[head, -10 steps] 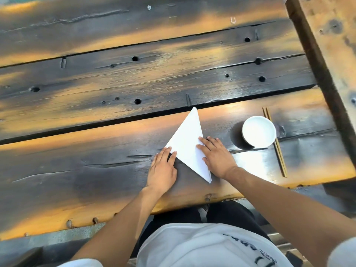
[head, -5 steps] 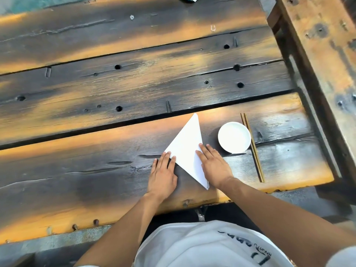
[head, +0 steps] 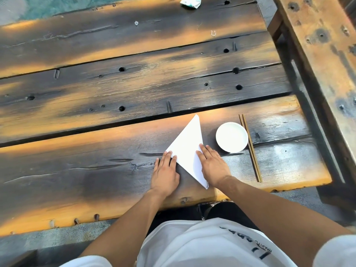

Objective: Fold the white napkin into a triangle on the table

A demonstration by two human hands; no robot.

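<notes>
The white napkin (head: 187,147) lies flat on the dark wooden table (head: 115,151) as a triangle, one tip pointing away from me and one toward the near edge. My left hand (head: 165,172) rests flat with its fingertips on the napkin's left corner. My right hand (head: 212,166) presses flat on the napkin's right edge, covering part of it. Neither hand grips the napkin; the fingers of both are stretched out.
A small white dish (head: 231,137) stands just right of the napkin, with a pair of brown chopsticks (head: 250,149) lying beside it. A crumpled white scrap (head: 190,2) sits at the table's far edge. A wooden bench (head: 323,54) runs along the right.
The camera has tilted up and shifted, showing more of the far table. Both hands stay pressed on the triangular napkin in about the same places.
</notes>
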